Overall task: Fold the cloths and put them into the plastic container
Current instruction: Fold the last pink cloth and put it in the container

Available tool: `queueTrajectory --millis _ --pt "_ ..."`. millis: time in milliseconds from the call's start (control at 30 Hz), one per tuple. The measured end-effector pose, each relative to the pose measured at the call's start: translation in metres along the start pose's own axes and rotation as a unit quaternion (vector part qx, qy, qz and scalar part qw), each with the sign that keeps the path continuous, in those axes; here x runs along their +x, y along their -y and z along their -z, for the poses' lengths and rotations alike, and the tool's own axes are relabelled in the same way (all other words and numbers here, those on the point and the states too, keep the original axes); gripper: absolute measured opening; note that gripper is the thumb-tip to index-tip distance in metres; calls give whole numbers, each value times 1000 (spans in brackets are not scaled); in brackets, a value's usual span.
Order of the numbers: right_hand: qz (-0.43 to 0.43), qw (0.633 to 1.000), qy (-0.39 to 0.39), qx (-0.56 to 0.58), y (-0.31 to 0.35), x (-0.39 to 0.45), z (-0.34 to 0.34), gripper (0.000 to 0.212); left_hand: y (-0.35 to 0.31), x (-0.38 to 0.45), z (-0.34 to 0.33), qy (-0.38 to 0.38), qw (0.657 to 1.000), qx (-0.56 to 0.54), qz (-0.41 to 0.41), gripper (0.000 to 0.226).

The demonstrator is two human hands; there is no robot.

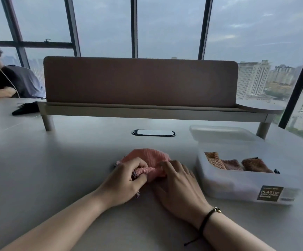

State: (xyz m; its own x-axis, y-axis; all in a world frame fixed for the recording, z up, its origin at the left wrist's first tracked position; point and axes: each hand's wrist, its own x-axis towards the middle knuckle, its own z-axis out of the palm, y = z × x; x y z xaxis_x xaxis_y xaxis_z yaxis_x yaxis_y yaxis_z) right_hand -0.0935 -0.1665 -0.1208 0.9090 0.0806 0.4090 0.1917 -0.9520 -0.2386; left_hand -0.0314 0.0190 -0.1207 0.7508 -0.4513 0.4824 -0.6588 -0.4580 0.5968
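A pink ribbed cloth [146,156] lies bunched on the grey table just in front of me. My left hand [125,180] pinches its near folded edge, with a bit of dark patterned trim showing under the fingers. My right hand [178,185] grips the same edge from the right, fingers curled over the fabric. To the right stands the translucent plastic container [237,187], open, with three folded brownish cloths [237,164] inside. Its lid [223,132] lies behind it.
A brown desk divider on a raised shelf [139,82] runs across the back of the table [47,160]. A cable grommet [153,132] sits in the tabletop centre. A black item [26,108] lies at the far left near another seated person [5,82].
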Motion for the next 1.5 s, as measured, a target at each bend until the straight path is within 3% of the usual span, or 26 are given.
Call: queueTrajectory --millis 100,167,300,367,500,567,733,867,1000,1233,1367,1500 --pt "13 999 -48 -2 1 1 1 24 -10 -3 -3 -3 997 -76 -8 16" --pt "18 997 -78 5 1 1 2 21 -13 -4 -2 5 994 -106 -13 33" --pt "13 996 -79 36 1 -2 5 10 -11 -6 -2 22 993 -26 -113 62" --pt "21 994 -80 67 3 -4 7 11 -12 -7 -3 3 989 12 -146 57" --pt "29 989 -78 123 6 -6 8 16 -21 -7 -4 -39 987 -24 -156 51" --pt "20 987 -76 143 7 -6 8 28 -22 -8 -6 -54 988 -64 -133 52" --pt "17 990 -51 134 3 -2 4 61 -26 -8 -5 -38 981 -191 -18 28" --pt "29 995 -32 87 -1 -1 4 51 -27 -6 -1 -43 972 -231 -19 25" --pt "17 994 -62 83 -4 -2 3 35 -18 -2 2 -110 964 -242 6 22" --pt "5 1000 0 -9 -6 -4 3 55 0 7 15 -282 941 -182 45 23" --pt "-22 1000 6 -15 -6 -4 5 58 0 7 18 -312 935 -156 73 27" --pt "-51 998 19 -40 -1 -6 10 68 -1 4 20 -284 949 -118 63 35"
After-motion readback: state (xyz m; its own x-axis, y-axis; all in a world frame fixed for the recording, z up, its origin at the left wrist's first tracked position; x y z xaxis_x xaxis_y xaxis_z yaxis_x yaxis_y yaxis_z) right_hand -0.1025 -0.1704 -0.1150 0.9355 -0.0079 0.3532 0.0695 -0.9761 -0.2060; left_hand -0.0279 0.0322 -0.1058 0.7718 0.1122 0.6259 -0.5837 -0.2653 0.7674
